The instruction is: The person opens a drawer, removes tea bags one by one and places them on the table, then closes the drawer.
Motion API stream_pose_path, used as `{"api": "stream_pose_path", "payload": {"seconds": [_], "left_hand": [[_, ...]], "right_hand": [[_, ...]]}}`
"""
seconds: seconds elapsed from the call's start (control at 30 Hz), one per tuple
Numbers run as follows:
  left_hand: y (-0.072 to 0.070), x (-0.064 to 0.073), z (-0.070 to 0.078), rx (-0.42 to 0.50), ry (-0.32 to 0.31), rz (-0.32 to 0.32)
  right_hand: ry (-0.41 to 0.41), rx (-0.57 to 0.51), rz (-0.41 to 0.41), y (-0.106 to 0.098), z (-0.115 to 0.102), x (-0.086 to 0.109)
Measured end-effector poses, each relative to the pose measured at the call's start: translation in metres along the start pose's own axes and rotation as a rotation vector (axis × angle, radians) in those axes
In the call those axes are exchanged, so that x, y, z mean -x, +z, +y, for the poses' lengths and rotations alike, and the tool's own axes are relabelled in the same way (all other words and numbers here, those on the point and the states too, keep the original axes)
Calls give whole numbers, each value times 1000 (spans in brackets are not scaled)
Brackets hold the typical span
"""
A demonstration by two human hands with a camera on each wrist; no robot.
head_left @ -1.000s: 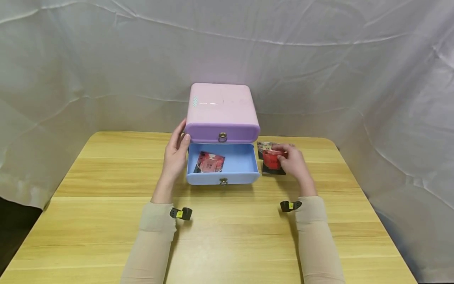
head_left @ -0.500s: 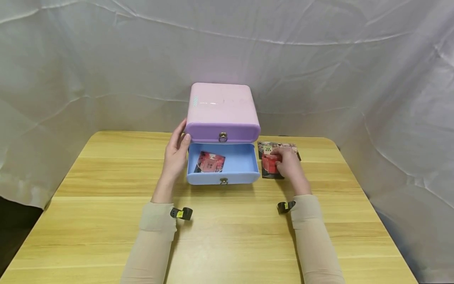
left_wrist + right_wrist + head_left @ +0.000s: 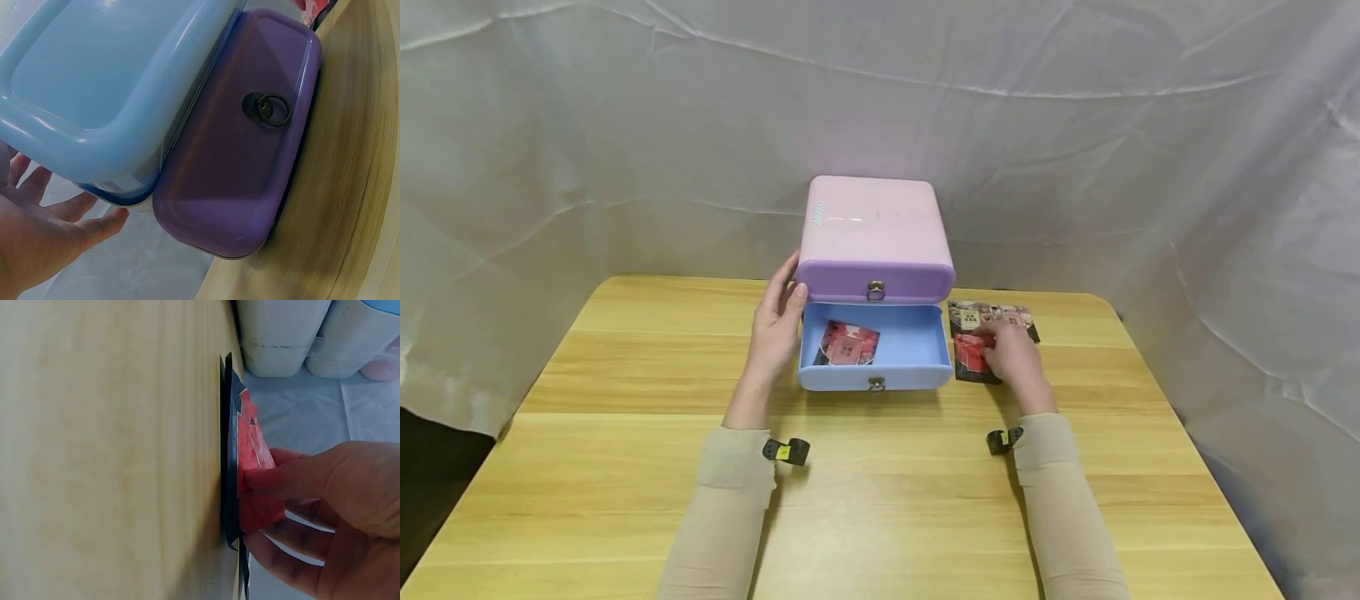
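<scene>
A pink drawer cabinet (image 3: 876, 218) stands at the back of the table, its blue drawer (image 3: 913, 337) pulled out. Inside lies a flat red and black packet (image 3: 848, 343). My left hand (image 3: 775, 329) rests along the cabinet's left side, fingers extended; the left wrist view shows its fingertips by the blue drawer's side. To the right of the drawer, my right hand (image 3: 1015, 358) pinches a red and black packet (image 3: 972, 354) between thumb and fingers, at table level. Beyond that, other dark patterned packets (image 3: 967, 318) lie flat, partly behind the hand.
Above the blue drawer is a closed purple drawer (image 3: 835, 282) with a ring handle. A lower purple drawer (image 3: 231, 150), also closed, shows in the left wrist view. Grey-white cloth (image 3: 1075, 167) hangs behind and beside the wooden table (image 3: 880, 500).
My right hand has shifted slightly left and toward me, and the red packet under its fingers has slid a little nearer. The left hand stays at the cabinet's side.
</scene>
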State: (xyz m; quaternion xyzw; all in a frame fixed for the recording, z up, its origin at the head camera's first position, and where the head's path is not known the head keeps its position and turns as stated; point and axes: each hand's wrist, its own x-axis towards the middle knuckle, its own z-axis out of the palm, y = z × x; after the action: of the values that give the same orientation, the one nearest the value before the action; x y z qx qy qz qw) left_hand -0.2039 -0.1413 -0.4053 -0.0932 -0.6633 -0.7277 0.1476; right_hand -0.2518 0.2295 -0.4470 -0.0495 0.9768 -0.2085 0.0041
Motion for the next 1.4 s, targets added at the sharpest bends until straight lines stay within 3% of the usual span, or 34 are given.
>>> {"api": "stream_pose_path", "payload": {"seconds": [1.0, 1.2, 1.4], "left_hand": [[1, 0, 2, -30, -34, 7], [1, 0, 1, -15, -28, 7], [1, 0, 1, -12, -27, 8]], "right_hand": [[0, 50, -19, -2, 2, 2], [-1, -24, 40, -10, 0, 5], [-59, -142, 161, -23, -13, 9]]}}
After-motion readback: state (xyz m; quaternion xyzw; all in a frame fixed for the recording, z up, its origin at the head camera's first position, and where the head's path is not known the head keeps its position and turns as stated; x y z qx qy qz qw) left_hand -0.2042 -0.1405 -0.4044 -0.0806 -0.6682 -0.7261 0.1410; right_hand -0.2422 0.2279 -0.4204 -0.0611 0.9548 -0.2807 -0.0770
